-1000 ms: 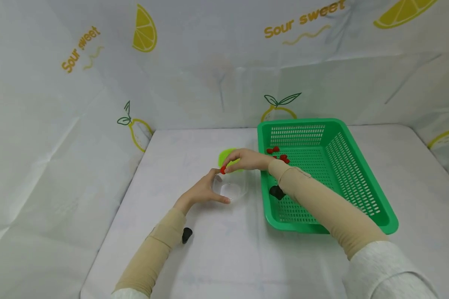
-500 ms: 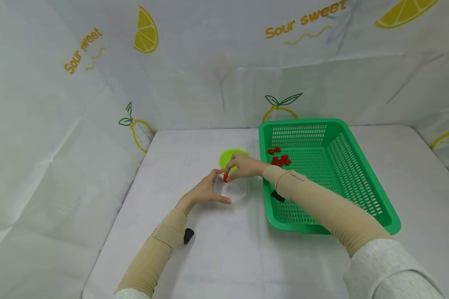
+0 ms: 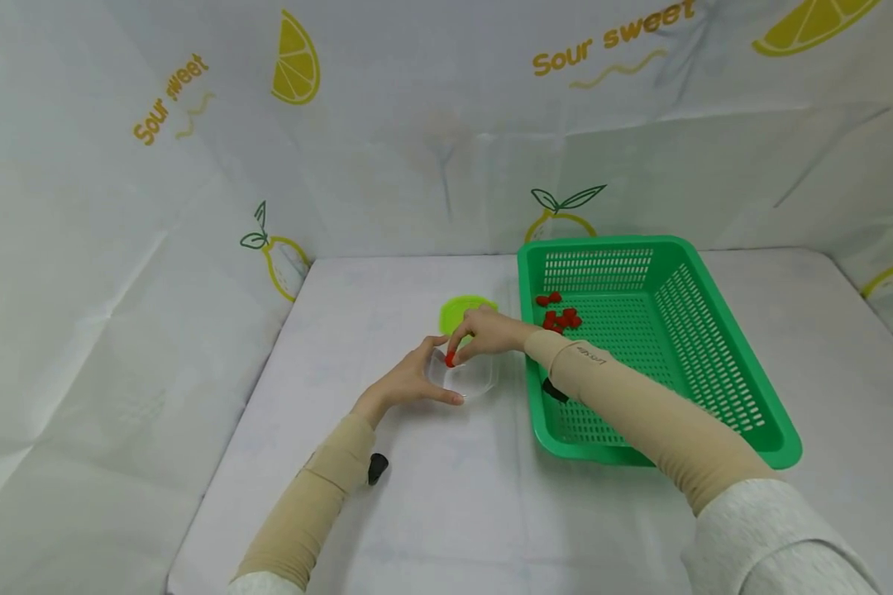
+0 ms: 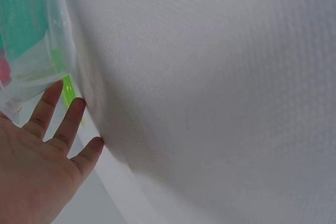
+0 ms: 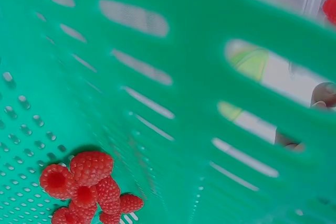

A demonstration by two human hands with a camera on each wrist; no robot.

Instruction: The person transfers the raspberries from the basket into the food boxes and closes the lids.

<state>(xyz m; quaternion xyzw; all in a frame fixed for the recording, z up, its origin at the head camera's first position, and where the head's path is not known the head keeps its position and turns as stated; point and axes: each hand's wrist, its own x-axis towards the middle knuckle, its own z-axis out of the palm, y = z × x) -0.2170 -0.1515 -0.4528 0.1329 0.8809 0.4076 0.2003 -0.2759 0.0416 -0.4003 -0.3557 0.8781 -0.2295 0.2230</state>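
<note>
I'm pinching a raspberry [image 3: 450,361] in the right hand [image 3: 487,332] — clear container [image 3: 479,382] lying below those fingers, left hand [image 3: 408,382] spanning its sides.

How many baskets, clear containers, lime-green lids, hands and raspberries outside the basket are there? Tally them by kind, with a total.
Green basket: 1
Clear container: 1
Lime-green lid: 1
Hands, left hand and right hand: 2
Raspberry outside the basket: 1
Total: 6

Raspberry [image 3: 450,360] lowered by right hand [image 3: 487,332] from near far rim down into clear plastic container [image 3: 484,385]; more of lime-green lid [image 3: 461,307] and of raspberries [image 3: 568,319] in green basket [image 3: 533,397] uncovered.
</note>
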